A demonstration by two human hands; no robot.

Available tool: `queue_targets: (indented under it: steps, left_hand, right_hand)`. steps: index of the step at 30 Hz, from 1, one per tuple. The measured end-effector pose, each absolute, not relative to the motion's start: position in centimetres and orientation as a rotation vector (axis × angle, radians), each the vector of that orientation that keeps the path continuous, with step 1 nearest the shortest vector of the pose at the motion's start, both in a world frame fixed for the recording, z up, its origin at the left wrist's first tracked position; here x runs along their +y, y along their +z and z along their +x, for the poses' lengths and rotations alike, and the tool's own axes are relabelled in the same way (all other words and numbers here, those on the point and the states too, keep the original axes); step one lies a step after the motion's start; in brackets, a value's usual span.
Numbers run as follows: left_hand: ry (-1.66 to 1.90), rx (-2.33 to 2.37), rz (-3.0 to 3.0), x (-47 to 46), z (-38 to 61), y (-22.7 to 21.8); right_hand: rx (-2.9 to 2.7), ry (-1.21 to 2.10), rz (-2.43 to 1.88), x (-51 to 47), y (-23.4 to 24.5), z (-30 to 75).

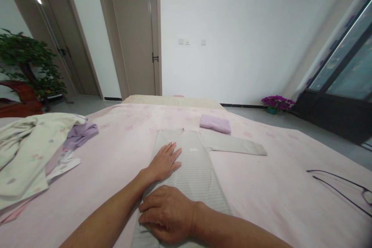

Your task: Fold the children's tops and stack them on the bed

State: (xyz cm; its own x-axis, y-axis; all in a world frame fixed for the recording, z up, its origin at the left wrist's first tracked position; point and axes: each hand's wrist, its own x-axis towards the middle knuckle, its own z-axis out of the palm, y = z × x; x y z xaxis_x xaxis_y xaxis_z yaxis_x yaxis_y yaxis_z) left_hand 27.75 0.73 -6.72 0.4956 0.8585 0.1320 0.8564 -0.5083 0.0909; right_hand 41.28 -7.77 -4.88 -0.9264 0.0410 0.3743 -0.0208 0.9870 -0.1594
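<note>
A pale grey striped long-sleeved shirt (200,166) lies spread on the pink bed cover, its neckline away from me and one sleeve stretched out to the right. Its other sleeve does not show as a separate piece. My left hand (165,161) rests flat on the upper left part of the shirt, fingers spread. Closer to me, my right hand (170,213) has its fingers curled down at the shirt's left edge, closed on the fabric. The right hand and forearm cover much of the lower part of the shirt.
A folded purple cloth (215,124) lies beyond the sleeve. To the left is a heap of clothes (31,151), cream and purple. Dark-framed glasses (345,186) lie at the right. The pink bed cover (116,162) spreads beneath everything.
</note>
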Motion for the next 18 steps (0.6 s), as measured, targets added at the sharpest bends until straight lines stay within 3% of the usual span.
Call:
queue_targets:
  steps: [11, 14, 18]
  left_hand:
    - [0.301, 1.563, 2.678, 1.3, 27.7, -7.9]
    - [0.296, 1.556, 2.652, 1.4, 27.7, -8.1]
    - [0.375, 1.513, 2.681, 1.1, 27.7, -7.8]
  right_hand:
    - [-2.660, 0.111, -0.062, -6.4, -4.8, 42.2]
    - [-2.508, 0.075, -0.286, -4.7, -2.8, 43.7]
    - [-2.243, 0.175, -0.905, 0.7, 0.1, 47.5]
